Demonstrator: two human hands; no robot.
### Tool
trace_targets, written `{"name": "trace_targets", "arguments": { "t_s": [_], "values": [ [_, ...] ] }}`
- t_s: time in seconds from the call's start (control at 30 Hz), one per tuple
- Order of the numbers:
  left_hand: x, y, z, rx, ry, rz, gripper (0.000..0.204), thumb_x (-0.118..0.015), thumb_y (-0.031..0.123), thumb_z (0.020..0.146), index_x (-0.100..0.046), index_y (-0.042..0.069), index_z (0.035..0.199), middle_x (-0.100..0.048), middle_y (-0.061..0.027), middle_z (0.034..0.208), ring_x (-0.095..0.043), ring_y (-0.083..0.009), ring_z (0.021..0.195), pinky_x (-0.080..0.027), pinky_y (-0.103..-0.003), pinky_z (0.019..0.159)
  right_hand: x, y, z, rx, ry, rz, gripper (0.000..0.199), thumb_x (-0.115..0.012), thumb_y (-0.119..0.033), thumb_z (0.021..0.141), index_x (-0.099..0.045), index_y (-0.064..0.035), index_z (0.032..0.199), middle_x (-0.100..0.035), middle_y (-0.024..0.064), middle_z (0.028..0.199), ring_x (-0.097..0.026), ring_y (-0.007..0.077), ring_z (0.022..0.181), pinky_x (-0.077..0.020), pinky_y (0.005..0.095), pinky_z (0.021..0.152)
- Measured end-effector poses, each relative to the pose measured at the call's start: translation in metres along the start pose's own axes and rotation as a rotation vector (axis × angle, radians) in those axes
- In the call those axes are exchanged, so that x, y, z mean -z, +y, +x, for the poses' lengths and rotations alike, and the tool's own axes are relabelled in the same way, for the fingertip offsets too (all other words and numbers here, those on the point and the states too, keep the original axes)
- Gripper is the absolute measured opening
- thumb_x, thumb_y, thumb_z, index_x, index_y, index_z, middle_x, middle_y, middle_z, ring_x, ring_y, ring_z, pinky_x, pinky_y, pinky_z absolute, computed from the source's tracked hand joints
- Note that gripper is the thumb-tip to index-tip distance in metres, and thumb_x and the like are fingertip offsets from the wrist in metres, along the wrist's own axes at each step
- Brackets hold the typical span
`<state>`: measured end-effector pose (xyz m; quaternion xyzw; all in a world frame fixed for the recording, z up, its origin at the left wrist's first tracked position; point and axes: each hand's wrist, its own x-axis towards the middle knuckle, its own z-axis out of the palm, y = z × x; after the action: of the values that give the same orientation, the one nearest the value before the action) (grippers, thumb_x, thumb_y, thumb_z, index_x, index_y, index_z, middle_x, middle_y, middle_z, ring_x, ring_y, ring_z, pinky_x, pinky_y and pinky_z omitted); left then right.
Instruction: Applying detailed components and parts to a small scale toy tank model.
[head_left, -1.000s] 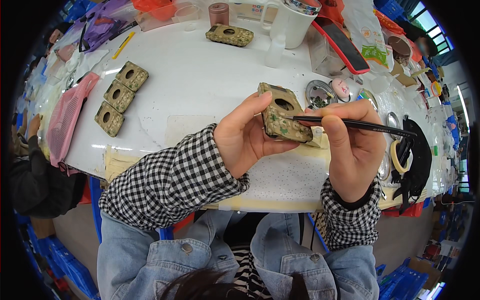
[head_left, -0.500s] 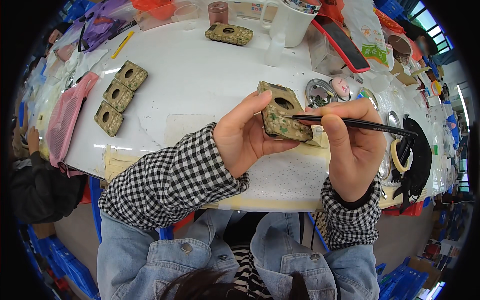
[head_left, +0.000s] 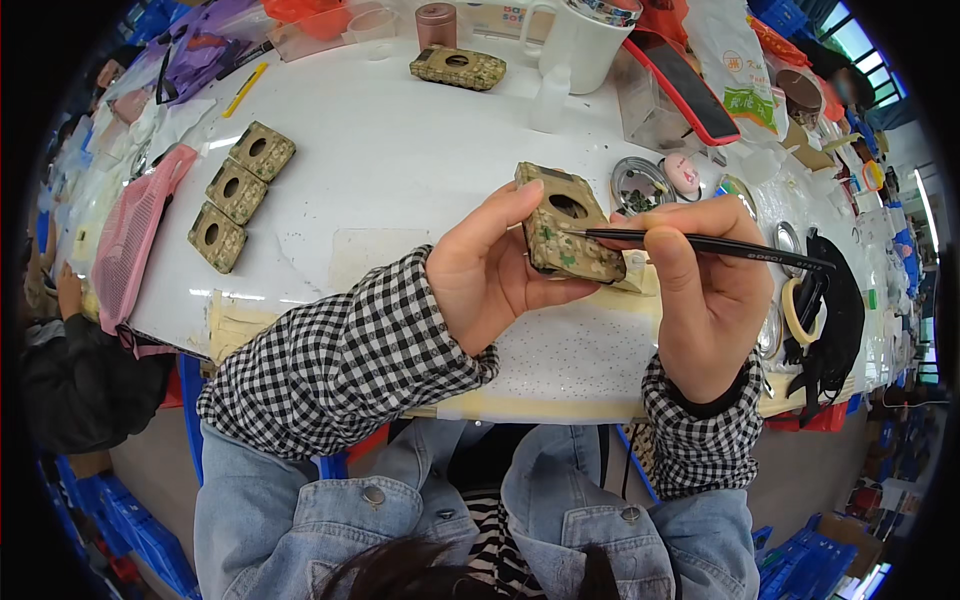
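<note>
My left hand (head_left: 487, 265) grips a camouflage-patterned model tank hull (head_left: 572, 250) with a round hole in its top, thumb on one edge and fingers under it. Black fine-pointed tweezers (head_left: 705, 242) lie between the thumb and fingers of my right hand (head_left: 712, 290). Their tip meets the hull's camouflaged surface, just below the hole. Whether the tip holds anything is too small to tell. Beyond the right hand, a round dish (head_left: 641, 184) contains small dark green bits.
Three similar hulls (head_left: 237, 190) stand in a row at left, another (head_left: 458, 68) at the back. A pink mesh pouch (head_left: 140, 240) lies at the left edge. A white mug (head_left: 588, 45), red-cased phone (head_left: 683, 90) and tape roll (head_left: 800, 310) are on the right half.
My hands, the hull and the tweezers stay nearly in place, the tweezers' tip shifting only slightly. At the left edge, another person's arm has moved a little.
</note>
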<state>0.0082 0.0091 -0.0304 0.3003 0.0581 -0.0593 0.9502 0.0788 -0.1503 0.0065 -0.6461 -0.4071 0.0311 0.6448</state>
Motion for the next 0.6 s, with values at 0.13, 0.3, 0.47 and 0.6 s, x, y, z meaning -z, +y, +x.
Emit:
{"name": "trace_targets", "arguments": {
  "t_s": [0.13,0.3,0.47,0.6],
  "values": [
    [0.000,0.001,0.000,-0.002,-0.016,-0.003,0.047,-0.034,0.036,0.097,-0.041,0.000,0.126,-0.056,-0.0187,0.116,-0.059,-0.0301,0.104,-0.054,-0.035,0.085,0.001,-0.003,0.000,0.006,-0.011,0.013,0.013,-0.061,-0.003,0.086,-0.054,0.0035,0.095,-0.060,0.0074,0.085,-0.058,0.0097,0.075,-0.0468,0.0208,0.068],
    [-0.002,0.001,0.000,-0.001,0.016,-0.030,0.047,-0.034,0.035,0.097,-0.039,0.000,0.128,-0.053,-0.0235,0.119,-0.058,-0.0337,0.105,-0.054,-0.036,0.085,0.003,-0.009,-0.001,0.093,0.147,0.137,0.014,-0.055,-0.003,0.090,-0.053,0.0036,0.101,-0.059,0.0117,0.097,-0.060,0.0137,0.084,-0.0459,0.0231,0.079],
    [0.001,0.001,0.001,0.000,0.003,-0.034,0.048,-0.034,0.035,0.097,-0.038,0.000,0.129,-0.050,-0.0268,0.121,-0.057,-0.0359,0.106,-0.054,-0.036,0.086,0.022,-0.012,-0.007,0.232,0.169,-0.183,0.014,-0.051,-0.010,0.092,-0.053,0.0021,0.098,-0.054,0.0110,0.091,-0.054,0.0141,0.083,-0.0446,0.0247,0.077],
    [0.001,0.000,0.002,0.005,0.007,-0.052,0.048,-0.032,0.034,0.097,-0.038,-0.001,0.129,-0.050,-0.0270,0.121,-0.057,-0.0353,0.106,-0.054,-0.035,0.085,0.042,-0.006,-0.019,0.190,0.140,-0.520,0.008,-0.055,-0.006,0.088,-0.057,0.0002,0.093,-0.054,0.0100,0.085,-0.052,0.0177,0.078,-0.0414,0.0270,0.069]
  ]
}}
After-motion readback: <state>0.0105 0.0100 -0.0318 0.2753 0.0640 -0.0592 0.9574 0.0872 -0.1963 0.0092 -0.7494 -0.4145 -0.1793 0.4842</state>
